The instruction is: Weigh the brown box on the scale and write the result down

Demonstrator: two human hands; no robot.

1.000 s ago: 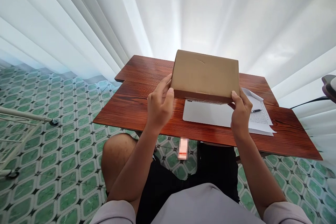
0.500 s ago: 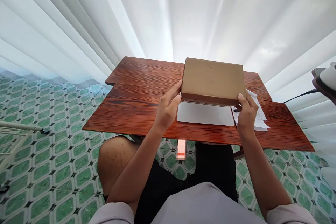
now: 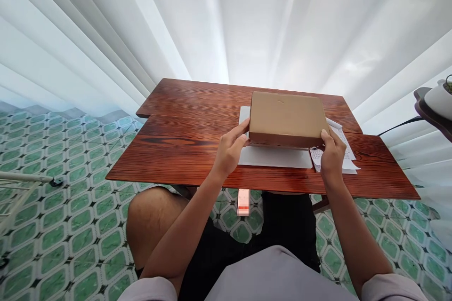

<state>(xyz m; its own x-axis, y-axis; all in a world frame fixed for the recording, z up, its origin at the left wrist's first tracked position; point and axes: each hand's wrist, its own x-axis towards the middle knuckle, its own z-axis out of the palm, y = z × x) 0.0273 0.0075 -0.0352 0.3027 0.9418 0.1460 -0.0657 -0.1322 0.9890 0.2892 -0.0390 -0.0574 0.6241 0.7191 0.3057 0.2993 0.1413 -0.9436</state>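
Note:
A flat brown cardboard box (image 3: 286, 113) is held by both hands just above the red-brown wooden table (image 3: 183, 150). My left hand (image 3: 230, 149) grips its near left corner, and my right hand (image 3: 332, 150) grips its near right corner. Under the box lies a white flat pad or sheet (image 3: 273, 157), partly covered by it. Printed papers (image 3: 348, 160) lie at the box's right side, partly hidden by my right hand.
White curtains (image 3: 226, 23) hang right behind the table. The floor (image 3: 70, 225) has green patterned tiles. A dark side stand with a white object (image 3: 436, 103) is at the far right. A metal frame (image 3: 24, 181) lies on the floor at left.
The box has come down from a tilted, raised position to lie nearly flat and low over the white pad. Both hands kept their grip on its near corners.

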